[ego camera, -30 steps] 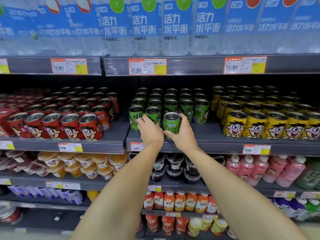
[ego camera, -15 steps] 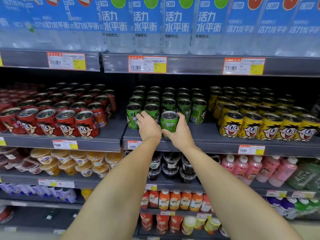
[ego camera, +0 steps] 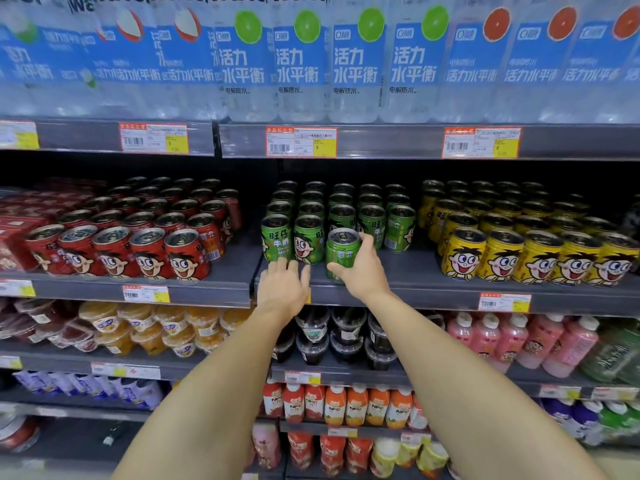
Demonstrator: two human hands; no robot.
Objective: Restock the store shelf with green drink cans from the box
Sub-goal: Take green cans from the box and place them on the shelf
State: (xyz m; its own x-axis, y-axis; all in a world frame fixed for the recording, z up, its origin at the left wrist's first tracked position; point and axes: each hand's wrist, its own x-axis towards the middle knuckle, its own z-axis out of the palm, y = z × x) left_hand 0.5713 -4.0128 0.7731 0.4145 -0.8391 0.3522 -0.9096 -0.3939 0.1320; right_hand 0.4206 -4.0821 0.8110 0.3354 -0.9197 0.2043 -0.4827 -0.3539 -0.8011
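Several green drink cans stand in rows on the middle grey shelf. My right hand grips one green can that stands upright at the shelf's front, just right of the front row. My left hand rests at the shelf edge below the two front-left green cans, fingers straight and holding nothing. The box is out of view.
Red cans fill the shelf section to the left and yellow cans the section to the right. Large water bottles stand on the shelf above. Fruit cups, dark jelly cups, pink bottles and juice cartons fill the lower shelves.
My left hand has let go of the green can beside the right one and dropped back to the shelf edge. My right hand still holds its can, now lower on the shelf.
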